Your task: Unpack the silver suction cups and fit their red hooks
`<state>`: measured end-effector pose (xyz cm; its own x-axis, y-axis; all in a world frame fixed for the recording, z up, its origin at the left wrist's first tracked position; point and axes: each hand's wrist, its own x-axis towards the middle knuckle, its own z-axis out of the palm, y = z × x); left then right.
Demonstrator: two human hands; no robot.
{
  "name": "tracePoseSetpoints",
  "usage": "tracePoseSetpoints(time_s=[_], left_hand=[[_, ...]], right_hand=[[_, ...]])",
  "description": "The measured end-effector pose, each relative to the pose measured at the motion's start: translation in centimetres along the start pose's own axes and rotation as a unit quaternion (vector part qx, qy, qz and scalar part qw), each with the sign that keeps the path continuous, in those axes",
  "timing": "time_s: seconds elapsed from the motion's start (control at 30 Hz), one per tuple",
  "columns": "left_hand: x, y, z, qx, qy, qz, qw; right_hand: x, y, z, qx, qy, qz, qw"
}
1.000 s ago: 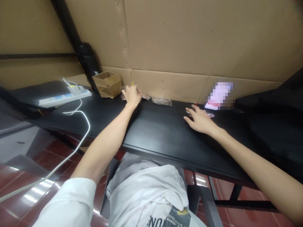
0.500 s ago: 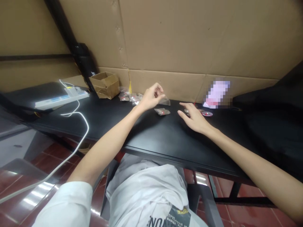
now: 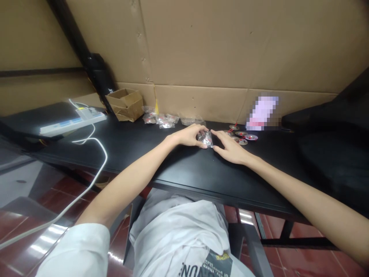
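A small clear plastic packet (image 3: 206,140) with something shiny and a bit of red inside is on the black table between my hands. My left hand (image 3: 188,135) closes round its left side, thumb at the near edge and fingers at the far edge. My right hand (image 3: 232,148) is at the packet's right edge, thumb and forefinger apart, their tips touching or very close to it. Several round metal discs with red cords (image 3: 241,134) lie just beyond my right hand. To the left rest several similar clear packets (image 3: 166,121) and a clear plastic bag (image 3: 190,120).
An open cardboard box (image 3: 127,105) stands at the back left. Beside it lies a white power strip (image 3: 72,122) with a white cable (image 3: 105,154) hanging over the table edge. A blurred-out phone-like screen (image 3: 262,111) leans on the cardboard wall (image 3: 201,50). Dark fabric (image 3: 331,142) covers the right side.
My left hand has come down from above the table onto the packet, which now looks raised and bunched. My right hand has shifted slightly left to the packet's edge, uncovering more discs.
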<state>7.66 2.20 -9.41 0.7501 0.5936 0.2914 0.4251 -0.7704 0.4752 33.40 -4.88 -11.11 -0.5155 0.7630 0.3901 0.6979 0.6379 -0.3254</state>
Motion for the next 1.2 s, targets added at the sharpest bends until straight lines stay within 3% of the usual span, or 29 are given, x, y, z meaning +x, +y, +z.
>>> tracePoseSetpoints(time_s=[0.2, 0.37, 0.63, 0.73, 0.97, 1.2], left_hand=[[0.4, 1.1, 0.3, -0.028, 0.072, 0.087, 0.993], [0.5, 1.6, 0.4, -0.050, 0.102, 0.101, 0.988], [0.2, 2.4, -0.2, 0.020, 0.103, 0.128, 0.986], [0.0, 3.1, -0.4, 0.004, 0.079, 0.140, 0.987], [0.0, 4.2, -0.1, -0.115, -0.008, 0.129, 0.985], [0.0, 4.1, 0.0, -0.172, -0.016, 0.139, 0.975]], right_hand=[[0.4, -1.0, -0.3, 0.057, 0.097, 0.024, 0.993], [0.7, -1.5, -1.0, 0.063, 0.154, 0.046, 0.985], [0.7, -1.9, -1.1, 0.071, 0.150, 0.070, 0.984], [0.7, -1.8, -1.2, 0.080, 0.147, 0.102, 0.981], [0.7, -1.0, -1.0, 0.270, 0.149, 0.163, 0.937], [1.3, -0.5, -1.0, 0.308, 0.017, 0.123, 0.943]])
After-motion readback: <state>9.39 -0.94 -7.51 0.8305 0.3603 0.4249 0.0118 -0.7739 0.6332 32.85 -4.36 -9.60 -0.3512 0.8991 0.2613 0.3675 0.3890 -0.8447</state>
